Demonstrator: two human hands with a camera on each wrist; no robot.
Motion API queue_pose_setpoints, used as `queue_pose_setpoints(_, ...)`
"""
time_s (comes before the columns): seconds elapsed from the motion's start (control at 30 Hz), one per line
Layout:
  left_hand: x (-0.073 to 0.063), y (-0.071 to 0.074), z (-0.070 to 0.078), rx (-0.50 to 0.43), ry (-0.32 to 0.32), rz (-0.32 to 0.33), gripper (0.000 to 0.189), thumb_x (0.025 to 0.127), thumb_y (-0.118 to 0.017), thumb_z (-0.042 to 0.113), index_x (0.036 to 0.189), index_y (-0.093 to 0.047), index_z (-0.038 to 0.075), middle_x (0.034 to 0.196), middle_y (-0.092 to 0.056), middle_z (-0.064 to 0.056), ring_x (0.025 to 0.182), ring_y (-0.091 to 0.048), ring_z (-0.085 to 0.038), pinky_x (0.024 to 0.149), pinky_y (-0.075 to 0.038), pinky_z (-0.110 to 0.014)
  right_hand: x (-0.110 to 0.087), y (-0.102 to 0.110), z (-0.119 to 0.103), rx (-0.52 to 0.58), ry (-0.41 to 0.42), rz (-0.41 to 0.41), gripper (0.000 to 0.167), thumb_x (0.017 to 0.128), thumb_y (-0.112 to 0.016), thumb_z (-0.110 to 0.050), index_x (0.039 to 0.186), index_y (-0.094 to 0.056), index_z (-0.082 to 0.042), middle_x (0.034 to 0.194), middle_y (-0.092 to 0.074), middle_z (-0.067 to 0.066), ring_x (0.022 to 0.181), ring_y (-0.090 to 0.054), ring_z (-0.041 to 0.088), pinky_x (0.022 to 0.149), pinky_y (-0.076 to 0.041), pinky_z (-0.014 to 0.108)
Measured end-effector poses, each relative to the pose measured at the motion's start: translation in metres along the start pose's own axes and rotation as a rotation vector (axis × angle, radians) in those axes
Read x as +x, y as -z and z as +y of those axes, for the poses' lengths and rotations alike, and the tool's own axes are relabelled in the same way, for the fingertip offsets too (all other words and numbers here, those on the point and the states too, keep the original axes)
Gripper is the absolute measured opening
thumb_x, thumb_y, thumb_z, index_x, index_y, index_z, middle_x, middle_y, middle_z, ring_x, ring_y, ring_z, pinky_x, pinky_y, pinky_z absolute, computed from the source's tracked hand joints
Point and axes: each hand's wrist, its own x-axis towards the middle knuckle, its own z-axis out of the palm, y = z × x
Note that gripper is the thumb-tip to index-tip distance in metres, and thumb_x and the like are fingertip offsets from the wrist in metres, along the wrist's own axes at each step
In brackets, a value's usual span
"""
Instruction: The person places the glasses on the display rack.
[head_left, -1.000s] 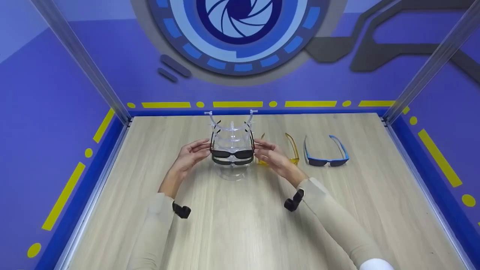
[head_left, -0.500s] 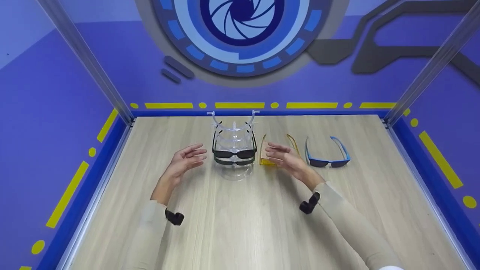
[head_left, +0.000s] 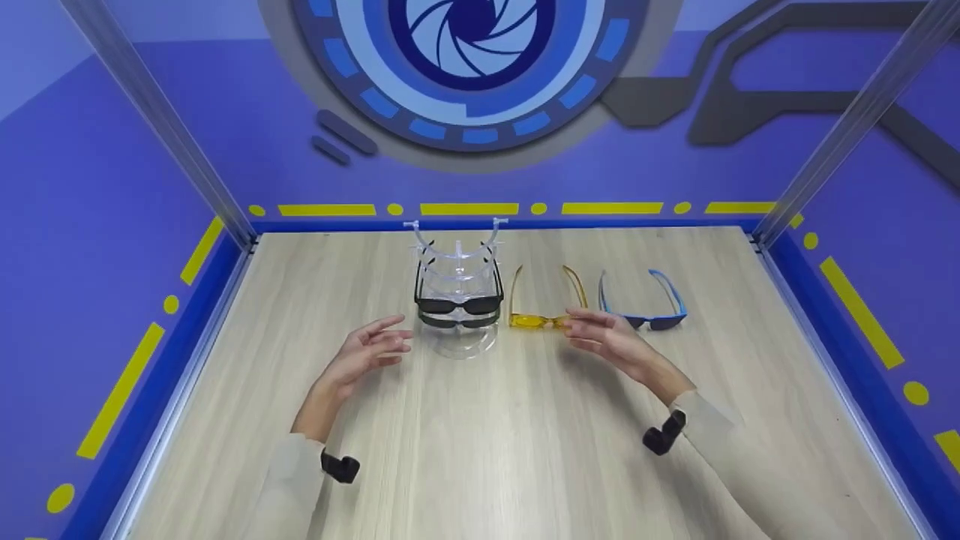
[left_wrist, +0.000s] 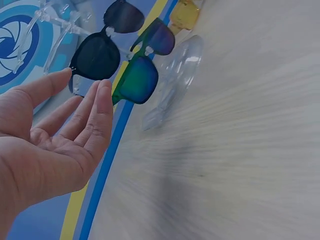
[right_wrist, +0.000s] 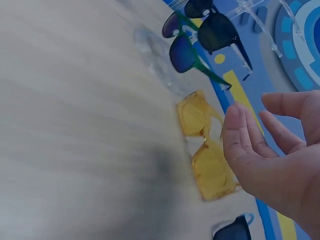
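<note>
Across the back of the booth, a blue-purple wall (head_left: 225,112) is rising behind a pale wood-grain table (head_left: 480,442). From my remote post I am watching two beige sleeves (head_left: 757,472) reaching in over it. Toward the far edge, a clear stand (head_left: 459,257) is standing upright. Left hand (head_left: 364,356): hovering just beside the stand, apart from it, fingers spread wide, grasping nothing. Right hand (head_left: 619,345): also wide, fingers loosely extended, overlapping the right end of the yellow glasses (head_left: 528,321); whether the fingertips are touching them, I cannot tell. Those glasses are lying on the table just right of the stand. Farther right, blue sunglasses (head_left: 666,323) are lying partly hidden by that hand. Black sunglasses (head_left: 480,305) are sitting on the stand, with green-framed sunglasses (left_wrist: 139,81) resting directly below. Smallest: a black device (head_left: 341,466) is showing at each wrist.
</note>
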Motion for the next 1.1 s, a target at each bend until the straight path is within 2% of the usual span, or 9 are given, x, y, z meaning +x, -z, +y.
queue_pose_setpoints(0.13,-0.003,-0.008,-0.005,0.01,0.016,-0.036,0.059,0.101,-0.064,0.015,0.154,-0.041,0.002,0.139,-0.065,-0.017,0.106,-0.07,-0.013,0.097,-0.058,-0.032,-0.012,0.011,0.006,0.007,-0.007,0.016,0.062,0.101,-0.063,-0.007,0.154,-0.035,0.006,0.118,-0.073,-0.003,0.113,-0.07,0.011,0.113,-0.05,0.039)
queue_pose_setpoints(0.27,-0.002,-0.02,-0.009,0.009,0.025,-0.096,0.058,0.102,-0.061,0.015,0.155,-0.039,0.002,0.137,-0.065,-0.016,0.108,-0.07,-0.015,0.095,-0.059,-0.032,-0.02,0.022,0.009,0.023,-0.015,0.021,0.064,0.101,-0.062,-0.005,0.155,-0.031,0.008,0.119,-0.073,-0.003,0.115,-0.069,0.012,0.113,-0.049,0.038)
queue_pose_setpoints(0.43,0.001,-0.036,-0.014,0.009,0.042,-0.161,0.059,0.102,-0.061,0.013,0.155,-0.037,-0.001,0.136,-0.065,-0.017,0.108,-0.07,-0.018,0.092,-0.061,-0.033,-0.024,0.031,0.015,0.02,-0.041,0.032,0.066,0.101,-0.063,-0.007,0.156,-0.03,0.007,0.119,-0.072,-0.006,0.116,-0.068,0.011,0.113,-0.05,0.035)
queue_pose_setpoints(0.6,0.008,-0.055,-0.02,0.036,0.06,-0.223,0.061,0.102,-0.062,0.016,0.154,-0.037,-0.003,0.138,-0.065,-0.019,0.108,-0.071,-0.017,0.096,-0.06,-0.036,-0.026,0.037,0.022,-0.006,-0.054,0.044,0.068,0.101,-0.063,-0.009,0.156,-0.028,0.008,0.12,-0.072,-0.004,0.117,-0.068,0.012,0.113,-0.05,0.035)
queue_pose_setpoints(0.73,0.017,-0.074,-0.022,0.052,0.098,-0.25,0.06,0.101,-0.063,0.016,0.154,-0.039,0.0,0.135,-0.068,-0.014,0.106,-0.071,-0.015,0.098,-0.059,-0.037,-0.028,0.042,0.026,-0.02,-0.06,0.06,0.068,0.101,-0.063,-0.01,0.157,-0.028,0.007,0.125,-0.071,0.0,0.117,-0.068,0.013,0.112,-0.05,0.035)
queue_pose_setpoints(0.87,0.031,-0.1,-0.024,0.043,0.122,-0.284,0.06,0.101,-0.063,0.014,0.155,-0.04,0.003,0.135,-0.068,-0.015,0.105,-0.072,-0.015,0.099,-0.058,-0.038,-0.029,0.046,0.03,-0.022,-0.065,0.078,0.067,0.101,-0.062,-0.011,0.157,-0.029,0.005,0.134,-0.067,0.007,0.118,-0.067,0.014,0.109,-0.052,0.033)
queue_pose_setpoints(1.0,0.047,-0.128,-0.028,0.026,0.119,-0.326,0.063,0.102,-0.06,0.01,0.158,-0.033,0.004,0.139,-0.063,-0.021,0.103,-0.072,-0.016,0.096,-0.06,-0.036,-0.029,0.048,0.036,0.003,-0.064,0.072,0.068,0.103,-0.06,-0.01,0.159,-0.025,0.003,0.14,-0.062,0.013,0.12,-0.066,0.015,0.107,-0.054,0.031)
queue_pose_setpoints(1.1,0.059,-0.141,-0.033,0.008,0.124,-0.338,0.068,0.102,-0.059,0.009,0.161,-0.025,0.005,0.143,-0.06,-0.024,0.099,-0.072,-0.015,0.091,-0.061,-0.033,-0.027,0.046,0.039,0.02,-0.072,0.066,0.069,0.104,-0.058,-0.01,0.161,-0.02,0.0,0.146,-0.057,0.018,0.122,-0.064,0.017,0.109,-0.053,0.035)
